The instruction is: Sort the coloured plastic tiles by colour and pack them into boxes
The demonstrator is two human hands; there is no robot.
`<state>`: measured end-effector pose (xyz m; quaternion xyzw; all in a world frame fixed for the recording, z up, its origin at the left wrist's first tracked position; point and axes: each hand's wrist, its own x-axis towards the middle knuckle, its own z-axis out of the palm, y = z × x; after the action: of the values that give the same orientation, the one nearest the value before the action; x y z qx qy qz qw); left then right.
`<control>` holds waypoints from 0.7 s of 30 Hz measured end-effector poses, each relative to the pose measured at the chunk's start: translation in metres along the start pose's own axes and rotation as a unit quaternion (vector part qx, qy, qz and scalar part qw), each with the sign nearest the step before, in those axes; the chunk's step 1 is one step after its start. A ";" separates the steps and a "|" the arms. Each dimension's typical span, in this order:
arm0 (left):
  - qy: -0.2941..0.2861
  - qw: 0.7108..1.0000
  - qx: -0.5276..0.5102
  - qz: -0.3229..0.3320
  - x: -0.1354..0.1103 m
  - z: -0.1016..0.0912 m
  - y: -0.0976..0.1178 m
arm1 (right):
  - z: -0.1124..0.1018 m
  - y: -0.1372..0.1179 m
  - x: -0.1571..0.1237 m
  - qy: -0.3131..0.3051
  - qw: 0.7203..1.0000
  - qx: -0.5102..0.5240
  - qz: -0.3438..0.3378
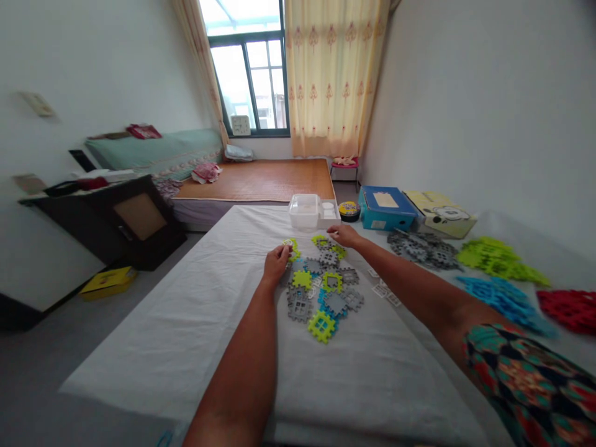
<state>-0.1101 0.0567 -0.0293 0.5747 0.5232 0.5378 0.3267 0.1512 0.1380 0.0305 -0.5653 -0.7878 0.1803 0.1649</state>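
Note:
A loose pile of square interlocking plastic tiles in grey, lime green and blue lies on a white-covered table. My left hand is closed around a lime green tile at the pile's far left edge. My right hand rests at the far right edge of the pile, fingers curled down on or beside a green tile; whether it grips it is unclear.
A clear plastic box and a white tray stand behind the pile. At right lie sorted heaps of grey, green, blue and red tiles, a blue box and small white cards. A bed lies beyond.

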 end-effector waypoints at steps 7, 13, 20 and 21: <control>-0.003 1.000 0.000 -0.005 -0.002 0.000 0.002 | 0.032 -0.036 0.017 0.006 0.994 -0.077 0.078; 0.003 1.000 -0.002 -0.005 -0.001 0.001 -0.001 | 0.030 -0.049 0.013 -0.011 1.000 -0.003 0.023; 0.000 1.000 0.001 -0.003 -0.002 -0.001 0.005 | -0.006 -0.032 -0.030 0.013 0.924 0.383 -0.019; -0.002 1.000 0.002 -0.002 -0.003 -0.002 0.006 | -0.013 -0.024 -0.042 0.009 0.898 0.440 -0.017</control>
<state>-0.1102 0.0522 -0.0241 0.5752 0.5251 0.5347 0.3278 0.1501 0.0922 0.0505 -0.4234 -0.6361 0.5004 0.4071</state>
